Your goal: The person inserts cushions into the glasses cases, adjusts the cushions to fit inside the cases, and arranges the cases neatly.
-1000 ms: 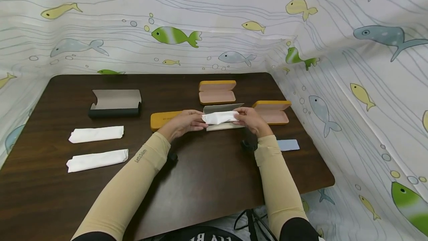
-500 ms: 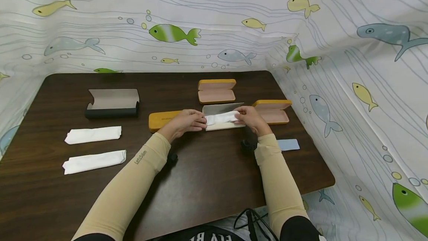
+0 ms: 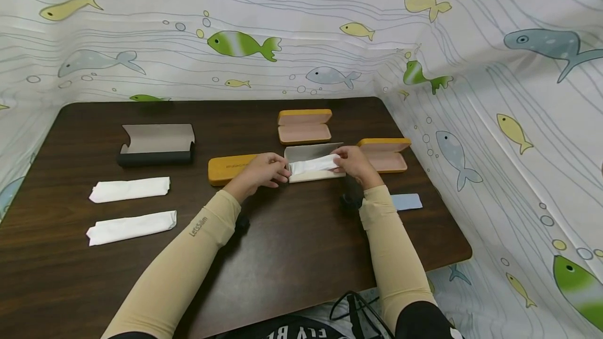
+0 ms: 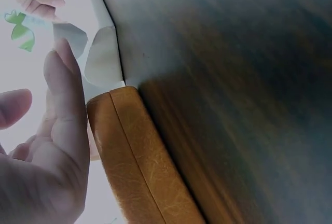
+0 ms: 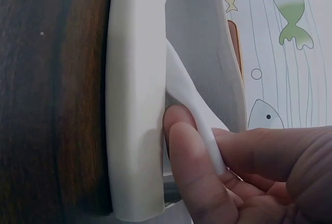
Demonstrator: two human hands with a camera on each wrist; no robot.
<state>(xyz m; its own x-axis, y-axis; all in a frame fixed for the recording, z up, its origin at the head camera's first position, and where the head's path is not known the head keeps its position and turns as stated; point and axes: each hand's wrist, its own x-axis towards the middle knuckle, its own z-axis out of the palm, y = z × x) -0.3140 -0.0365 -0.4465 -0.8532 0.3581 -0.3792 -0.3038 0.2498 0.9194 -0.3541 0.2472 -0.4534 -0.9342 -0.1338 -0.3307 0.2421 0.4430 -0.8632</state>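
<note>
In the head view, a white folded cloth [image 3: 313, 165] lies in an open, white glasses case [image 3: 316, 176] with a grey lining. My right hand [image 3: 357, 166] pinches the cloth's right end between thumb and fingers, as the right wrist view shows on the cloth [image 5: 181, 76]. My left hand [image 3: 263, 170] is at the case's left end; in the left wrist view its fingers [image 4: 67, 94] are straight, with the thumb apart and nothing between them. A shut yellow glasses case [image 3: 231, 169] sits under and beside the left hand. How far the cloth sits inside is partly hidden.
Two open yellow cases, one behind [image 3: 305, 133] and one at right [image 3: 388, 161], flank the white case. A light blue cloth [image 3: 406, 202] lies near my right forearm. At left are an open dark case [image 3: 155, 157] and two white folded cloths [image 3: 129, 189] on the brown table [image 3: 301, 250].
The white folded cloth has gone down into the white case. My left fingers have let go of its left end, while my right hand still pinches the right end.
</note>
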